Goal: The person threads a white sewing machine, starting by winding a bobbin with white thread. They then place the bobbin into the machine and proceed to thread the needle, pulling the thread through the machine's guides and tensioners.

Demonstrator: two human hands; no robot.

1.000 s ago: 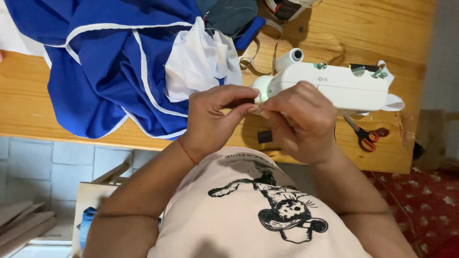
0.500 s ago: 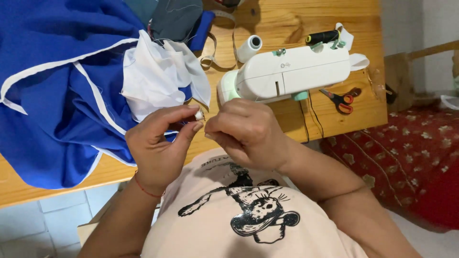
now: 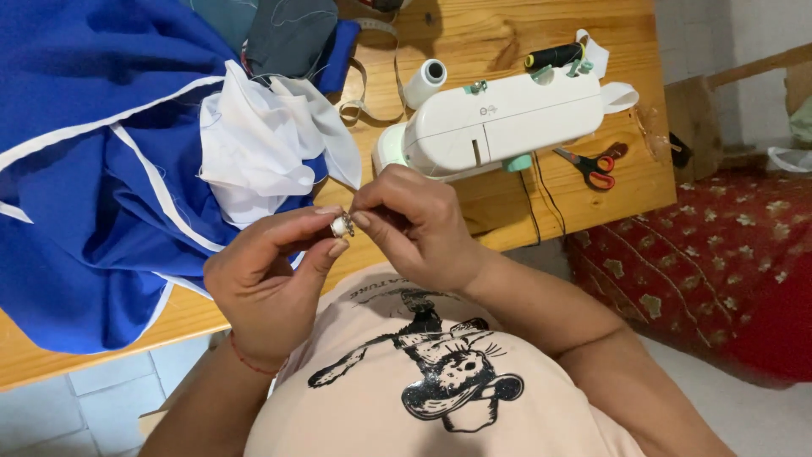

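Overhead, from the head view, I log the following.

Bobbin [image 3: 342, 225]: small, round, silvery; held above the table edge, in front of the chest, between both hands.

Left hand [image 3: 269, 283]: thumb and forefinger pinched on the bobbin from below and left.

Right hand [image 3: 416, 224]: fingertips meet the bobbin from the right, touching the left hand's fingertips; whether a thread runs between them I cannot tell.

Sewing machine [image 3: 499, 120]: white, just beyond the right hand, on the wooden table [image 3: 440, 38].

Thread cone [image 3: 425, 82]: white, upright, just left of the machine.

Black spool [image 3: 552, 56]: lying on the machine's far end.

Scissors [image 3: 595, 166]: red-handled, right of the machine, near the table edge.

Blue cloth [image 3: 85, 186]: white-piped, heaped left of the hands, with white cloth [image 3: 254, 140] on top.

Tape measure [image 3: 359, 89]: looped between cloth and cone.
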